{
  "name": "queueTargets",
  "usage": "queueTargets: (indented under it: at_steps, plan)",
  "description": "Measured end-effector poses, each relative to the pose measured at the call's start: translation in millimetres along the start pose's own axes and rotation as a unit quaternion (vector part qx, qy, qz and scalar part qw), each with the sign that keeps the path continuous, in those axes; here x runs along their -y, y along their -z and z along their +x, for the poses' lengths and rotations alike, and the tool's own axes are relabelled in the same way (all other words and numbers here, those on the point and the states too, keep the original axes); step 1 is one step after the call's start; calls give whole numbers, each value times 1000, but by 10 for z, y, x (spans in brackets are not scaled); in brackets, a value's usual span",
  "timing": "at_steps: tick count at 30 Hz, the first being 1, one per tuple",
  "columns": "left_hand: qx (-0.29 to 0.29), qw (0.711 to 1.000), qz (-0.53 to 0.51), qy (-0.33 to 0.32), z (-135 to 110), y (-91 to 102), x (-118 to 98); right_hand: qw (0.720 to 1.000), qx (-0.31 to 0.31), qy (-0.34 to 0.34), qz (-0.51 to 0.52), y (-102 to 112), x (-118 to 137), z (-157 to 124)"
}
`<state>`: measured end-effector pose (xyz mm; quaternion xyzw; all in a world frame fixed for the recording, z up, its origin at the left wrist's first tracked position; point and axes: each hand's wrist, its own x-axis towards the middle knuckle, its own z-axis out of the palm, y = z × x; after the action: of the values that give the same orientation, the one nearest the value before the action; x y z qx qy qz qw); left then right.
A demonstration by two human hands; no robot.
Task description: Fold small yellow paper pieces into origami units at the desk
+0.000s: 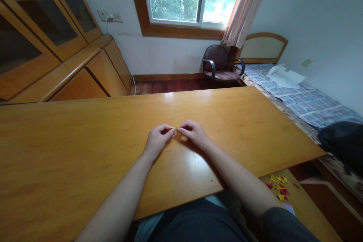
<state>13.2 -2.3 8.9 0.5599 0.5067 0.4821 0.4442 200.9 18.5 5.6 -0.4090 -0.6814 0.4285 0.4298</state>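
Both of my hands meet over the middle of a wide wooden table [85,140]. My left hand [157,140] and my right hand [194,134] pinch a tiny yellow piece of paper [176,127] between their fingertips, just above the tabletop. Only a small yellow sliver shows between the fingers; the rest is hidden by them. Both forearms rest across the near edge of the table.
Several small yellow and red folded paper pieces [279,187] lie on a lower wooden surface at my right. A bed with a patterned cover [303,100] runs along the right wall, an armchair [219,64] stands under the window, and wooden cabinets [56,45] line the left.
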Motion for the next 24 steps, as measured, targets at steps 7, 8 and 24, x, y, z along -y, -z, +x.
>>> queueTargets:
  at_steps: [7,8,24]
  plan:
    - [2,999,-33,14,-11,-21,-6,998,19,34,-40,25,80,-3]
    - [1,999,-34,14,-12,-24,-5,998,20,35,-46,29,88,-4]
    - [-28,997,-67,23,14,-13,5,999,42,22,-17,-12,-11,-11]
